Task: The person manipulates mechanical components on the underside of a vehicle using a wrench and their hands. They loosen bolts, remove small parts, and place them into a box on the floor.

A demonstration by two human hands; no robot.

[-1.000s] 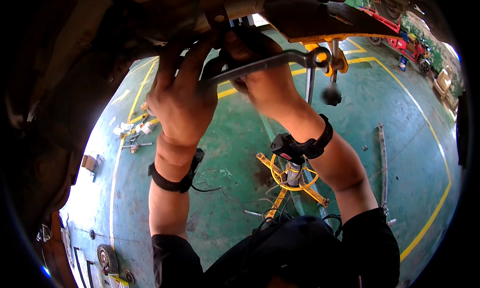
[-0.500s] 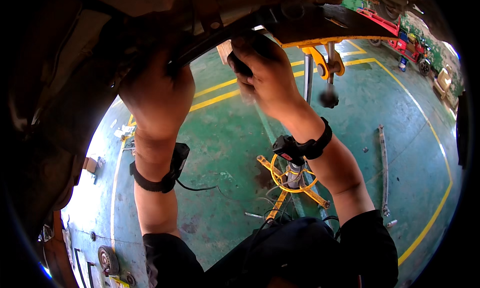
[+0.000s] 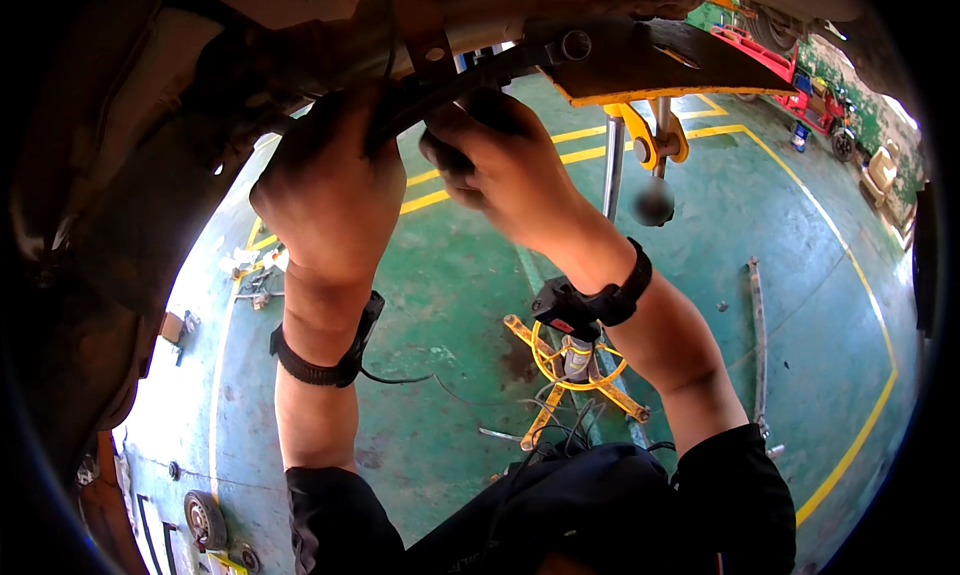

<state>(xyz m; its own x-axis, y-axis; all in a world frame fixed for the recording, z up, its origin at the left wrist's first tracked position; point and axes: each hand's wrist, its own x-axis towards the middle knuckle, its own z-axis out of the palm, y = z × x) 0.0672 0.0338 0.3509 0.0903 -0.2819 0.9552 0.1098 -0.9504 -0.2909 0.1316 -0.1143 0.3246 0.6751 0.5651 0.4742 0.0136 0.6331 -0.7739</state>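
Aslant, wrench (image 3: 518,63) in left hand (image 3: 330,200)

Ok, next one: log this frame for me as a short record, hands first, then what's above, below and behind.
Left side: left hand appears closed around a dark ring-ended tool slanting up to the right
Right side: right hand curled just below the tool; contact unclear
Above: dark underbody, yellow-edged plate
Below: green floor, yellow-legged stand base, long metal bar, wheel
Background: red vehicle, upper right
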